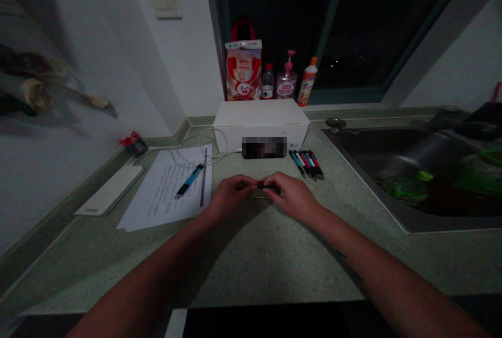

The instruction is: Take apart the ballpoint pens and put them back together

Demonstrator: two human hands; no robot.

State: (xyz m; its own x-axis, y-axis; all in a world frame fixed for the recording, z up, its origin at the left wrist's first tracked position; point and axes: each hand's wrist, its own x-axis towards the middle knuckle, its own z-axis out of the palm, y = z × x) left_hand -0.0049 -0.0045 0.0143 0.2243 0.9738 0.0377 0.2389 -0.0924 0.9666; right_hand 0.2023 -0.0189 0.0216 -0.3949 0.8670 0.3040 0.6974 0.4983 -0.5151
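Steel sink [376, 152] holds green items [421, 183]; left hand [229, 195], right hand [295, 198] pinch pen [261, 185].

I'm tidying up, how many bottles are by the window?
3, right of the red bag: a water bottle, a pink pump bottle, an orange-capped bottle. More may hide behind it.

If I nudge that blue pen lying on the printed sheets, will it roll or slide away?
Probably stiff and light: the blue pen is a slim, straight barrel. Its round body could roll sideways on the smooth printed sheets, unless a clip stops it; too dim to tell. The loose sheets might shift with it.
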